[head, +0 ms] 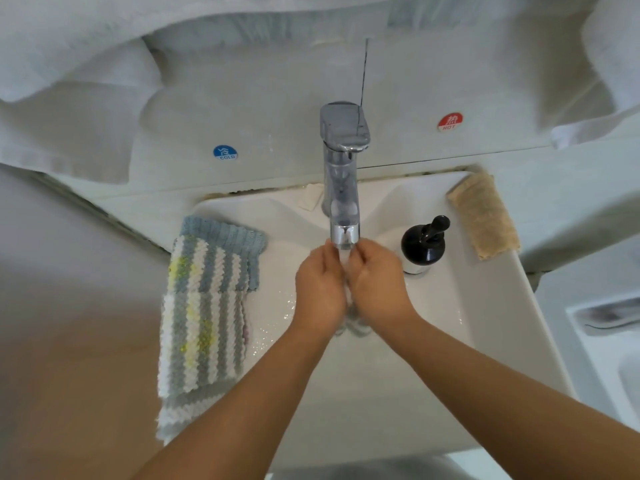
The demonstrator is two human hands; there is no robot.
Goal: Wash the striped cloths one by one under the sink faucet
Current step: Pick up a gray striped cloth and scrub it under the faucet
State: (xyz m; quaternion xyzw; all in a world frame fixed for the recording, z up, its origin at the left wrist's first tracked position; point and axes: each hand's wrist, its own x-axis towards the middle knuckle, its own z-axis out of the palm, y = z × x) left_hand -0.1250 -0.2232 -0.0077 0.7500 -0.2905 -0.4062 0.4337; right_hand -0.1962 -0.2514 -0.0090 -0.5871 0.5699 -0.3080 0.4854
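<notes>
- Blue round sticker [225, 152] on the wall panel left of the faucet [343, 174]: reads "COLD" beneath a white character.
- Red round sticker [450, 121] on the panel right of the faucet: reads "HOT" beneath a white character.
- No other writing legible; the black pump bottle [424, 243] on the sink's right ledge shows no readable label.
- Faucet: chrome, single lever on top, spout reaching over the sink [478, 306]. A stream of water falls from the spout tip between the two hands.
- Left hand [320, 284] and right hand [377, 282]: pressed close together directly under the spout, fingers curled inward, gripping a wet cloth [353, 318] between them.
- Wet cloth: mostly hidden by the hands; a grey and white bunched portion hangs below the palms over the basin. Stripe pattern cannot be confirmed on the visible part.
- Striped cloths [204, 313]: stacked on the sink's left ledge, overhanging its front edge. Knitted texture, grey and white stripes with yellow-green patches on the upper ones; a blue-grey cloth lies underneath at the far end.
- Beige cloth [485, 216]: folded, on the far right corner of the sink, well apart from the hands.
- Water droplets visible on the basin floor left of the hands.
</notes>
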